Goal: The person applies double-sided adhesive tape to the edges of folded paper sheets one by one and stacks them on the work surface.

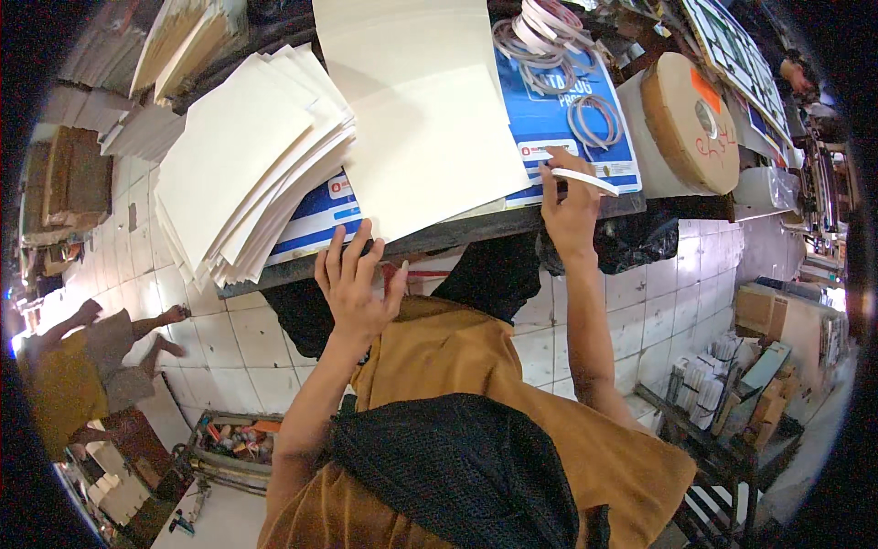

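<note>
A large cream sheet (430, 119) lies across the middle of the work table, its near edge by the table's front. My left hand (352, 284) is at that front edge, fingers spread and holding nothing, fingertips close to the sheet's lower left corner. In my right hand (572, 206) is a short white strip (590, 181), gripped by the fingers just right of the sheet. Beneath lies a blue and white printed cover (535, 146). Several thin strips wound into rings (549, 50) sit on it, with a smaller coil (594, 122) nearer my right hand.
A fanned stack of cream sheets (242, 146) stands to the left. On the right lies a big roll (690, 123) with a tan end face. A black plastic bag (640, 242) hangs below the table edge. Another person (91, 366) is at the far left.
</note>
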